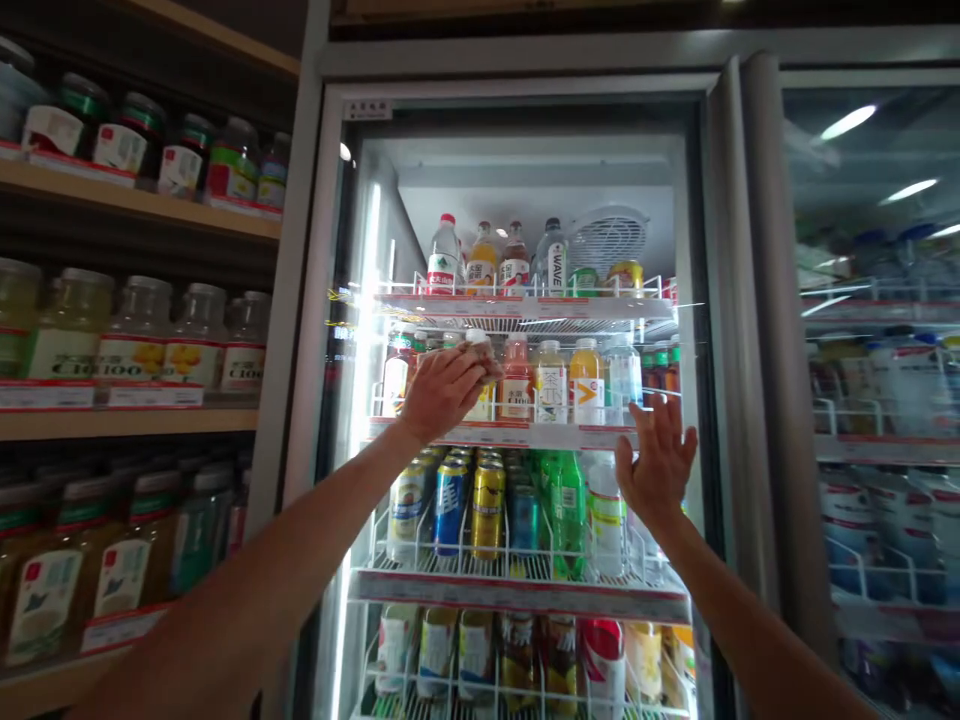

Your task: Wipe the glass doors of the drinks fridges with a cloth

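Observation:
In front of me stands a lit drinks fridge with a shut glass door (pixel 517 130). My left hand (pixel 444 392) reaches up to the middle of the glass, its fingers closed over a crumpled brownish cloth (pixel 487 358). Part of the cloth is hidden under the fingers. My right hand (pixel 658 455) is open, fingers spread, at the right side of the pane; whether it touches the glass I cannot tell. Behind the pane, near my hands, are an orange juice bottle (pixel 587 385), a pink drink bottle (pixel 517 380) and a green bottle (pixel 566 510).
Wooden shelves (pixel 150 425) with rows of bottles run along the left. A tall metal door handle (pixel 761 300) rises at the right edge of this door. Beyond it is a second glass-fronted fridge (pixel 877 400) with more drinks. Gold and blue cans (pixel 488 510) sit on a lower shelf.

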Demonstrator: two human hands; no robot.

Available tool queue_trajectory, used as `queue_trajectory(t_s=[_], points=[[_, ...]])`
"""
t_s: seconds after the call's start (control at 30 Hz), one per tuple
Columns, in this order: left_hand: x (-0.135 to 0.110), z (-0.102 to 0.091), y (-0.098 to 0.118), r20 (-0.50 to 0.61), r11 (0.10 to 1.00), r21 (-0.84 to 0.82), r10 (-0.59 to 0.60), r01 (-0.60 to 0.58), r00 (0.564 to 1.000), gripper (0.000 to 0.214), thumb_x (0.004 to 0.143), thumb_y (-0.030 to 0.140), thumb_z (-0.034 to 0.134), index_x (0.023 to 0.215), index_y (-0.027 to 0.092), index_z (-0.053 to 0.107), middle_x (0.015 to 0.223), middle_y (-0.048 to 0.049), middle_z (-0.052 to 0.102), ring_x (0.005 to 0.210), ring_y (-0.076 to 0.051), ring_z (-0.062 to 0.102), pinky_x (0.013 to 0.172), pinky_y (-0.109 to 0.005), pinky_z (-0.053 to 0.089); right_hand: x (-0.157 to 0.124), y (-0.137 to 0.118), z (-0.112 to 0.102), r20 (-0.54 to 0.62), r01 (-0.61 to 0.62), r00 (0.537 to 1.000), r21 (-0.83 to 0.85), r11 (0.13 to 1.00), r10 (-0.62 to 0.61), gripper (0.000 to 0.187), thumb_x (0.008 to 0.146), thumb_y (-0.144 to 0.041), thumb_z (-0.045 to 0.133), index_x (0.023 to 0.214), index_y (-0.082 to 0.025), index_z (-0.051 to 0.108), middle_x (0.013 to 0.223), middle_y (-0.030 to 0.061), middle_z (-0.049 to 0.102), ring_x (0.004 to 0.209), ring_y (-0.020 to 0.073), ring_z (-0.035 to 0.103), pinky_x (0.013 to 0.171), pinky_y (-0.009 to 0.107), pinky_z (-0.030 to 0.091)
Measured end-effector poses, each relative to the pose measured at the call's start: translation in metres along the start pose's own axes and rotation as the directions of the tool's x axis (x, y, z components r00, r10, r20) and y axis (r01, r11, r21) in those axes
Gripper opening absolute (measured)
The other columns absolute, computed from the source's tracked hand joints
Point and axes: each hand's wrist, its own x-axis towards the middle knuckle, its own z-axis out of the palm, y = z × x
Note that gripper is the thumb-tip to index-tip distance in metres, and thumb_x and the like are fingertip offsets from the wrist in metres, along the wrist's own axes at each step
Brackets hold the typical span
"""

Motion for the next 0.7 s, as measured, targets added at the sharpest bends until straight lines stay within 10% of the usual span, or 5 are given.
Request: queue_trajectory(t_s=[0.1, 0.3, 0.5, 0.6, 0.7], points=[[-0.011, -0.004, -0.023, 0.081, 0.993, -0.097, 0.081, -0.073, 0.993, 0.039, 0.089, 0.032, 0.038, 0.125, 0.021, 0.05, 0.134, -0.0053, 0.051, 0.132, -0.021, 0.036, 0.108, -0.042, 0.032, 0.0, 0.001, 0.001, 0.002, 0.003, 1.0, 0.006, 1.0, -0.003, 0.049, 0.087, -0.03, 0.041, 0.135, -0.02, 0.04, 0.146, 0.0127, 0.035, 0.137, 0.0273, 0.026, 0.108, 0.049, 0.017], [-0.013, 0.01, -0.013, -0.172, 0.943, -0.069, -0.331, 0.324, 0.928, 0.048, 0.09, 0.03, 0.033, 0.136, 0.016, 0.038, 0.145, -0.0098, 0.036, 0.14, -0.022, 0.019, 0.113, -0.047, 0.023, 0.0, -0.001, 0.001, 0.012, -0.01, 1.0, -0.002, 1.0, 0.01, 0.048, 0.088, -0.032, 0.039, 0.134, -0.019, 0.041, 0.146, 0.013, 0.035, 0.137, 0.0277, 0.026, 0.108, 0.05, 0.018], [0.003, 0.027, 0.052, 0.113, 0.989, -0.125, 0.091, -0.076, 0.989, 0.046, 0.091, 0.028, 0.035, 0.136, 0.023, 0.04, 0.143, -0.0009, 0.042, 0.139, -0.018, 0.022, 0.114, -0.04, 0.025, -0.001, 0.001, 0.0, -0.009, 0.007, 1.0, 0.014, 1.0, -0.007, 0.046, 0.089, -0.033, 0.037, 0.132, -0.018, 0.043, 0.143, 0.0151, 0.038, 0.136, 0.0287, 0.029, 0.107, 0.05, 0.019], [0.006, 0.016, 0.015, 0.002, 0.989, -0.042, -0.143, 0.142, 0.99, 0.045, 0.091, 0.023, 0.032, 0.135, 0.027, 0.04, 0.144, 0.0001, 0.039, 0.139, -0.02, 0.023, 0.113, -0.045, 0.025, -0.001, 0.002, 0.001, -0.016, 0.025, 1.0, 0.022, 0.999, -0.025, 0.048, 0.088, -0.032, 0.039, 0.134, -0.018, 0.041, 0.145, 0.0148, 0.037, 0.136, 0.029, 0.029, 0.107, 0.05, 0.02], [0.001, 0.011, -0.011, -0.188, 0.895, 0.003, -0.438, 0.446, 0.879, 0.046, 0.092, 0.024, 0.029, 0.137, 0.025, 0.038, 0.148, -0.004, 0.033, 0.14, -0.023, 0.021, 0.111, -0.052, 0.026, -0.001, 0.001, 0.002, -0.04, 0.03, 0.999, 0.022, 0.999, -0.029, 0.049, 0.088, -0.031, 0.039, 0.135, -0.019, 0.039, 0.146, 0.0138, 0.035, 0.136, 0.0291, 0.028, 0.107, 0.051, 0.019]])
